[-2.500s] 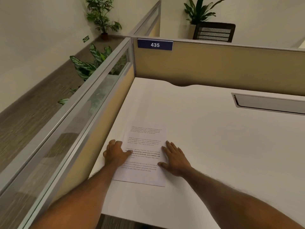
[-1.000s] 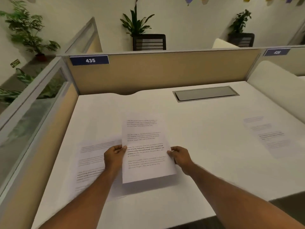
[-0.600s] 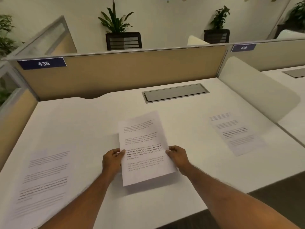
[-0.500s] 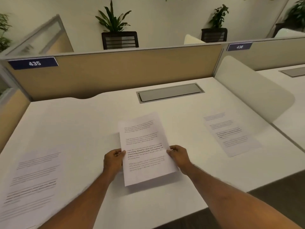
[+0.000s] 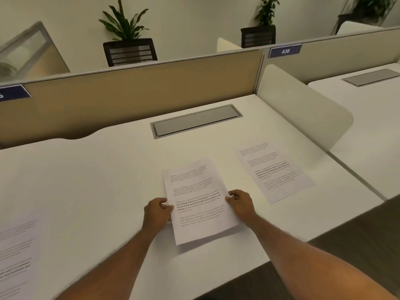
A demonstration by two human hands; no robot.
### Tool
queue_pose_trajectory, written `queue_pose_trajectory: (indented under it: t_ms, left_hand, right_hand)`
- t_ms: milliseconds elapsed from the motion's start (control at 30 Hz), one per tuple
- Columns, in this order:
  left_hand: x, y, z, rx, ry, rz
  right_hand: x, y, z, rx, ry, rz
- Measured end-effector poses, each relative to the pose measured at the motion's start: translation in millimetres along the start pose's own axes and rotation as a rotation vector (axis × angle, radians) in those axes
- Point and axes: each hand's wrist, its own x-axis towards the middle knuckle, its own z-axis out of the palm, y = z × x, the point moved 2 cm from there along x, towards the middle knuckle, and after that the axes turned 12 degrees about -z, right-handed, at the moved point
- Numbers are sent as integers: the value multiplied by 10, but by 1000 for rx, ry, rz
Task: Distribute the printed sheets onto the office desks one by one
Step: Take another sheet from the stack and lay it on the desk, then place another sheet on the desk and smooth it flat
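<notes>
Head view is showing the held sheets (image 5: 195,200) hanging just above the tabletop (image 5: 91,182), pinched at their edges by the left hand (image 5: 157,212) and right hand (image 5: 240,204); the person is drifting rightward past the sheet laid at far left (image 5: 15,254), towards another sheet (image 5: 273,171) and desk 436 (image 5: 285,51), so the next drop is probably close.
</notes>
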Motion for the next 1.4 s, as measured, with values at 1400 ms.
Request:
queue_pose_trajectory:
  t_ms: [1400]
  left_hand:
    - [18, -1386, -2088, 672, 295, 173]
  right_hand:
    - [-559, -1355, 2254, -704, -419, -819]
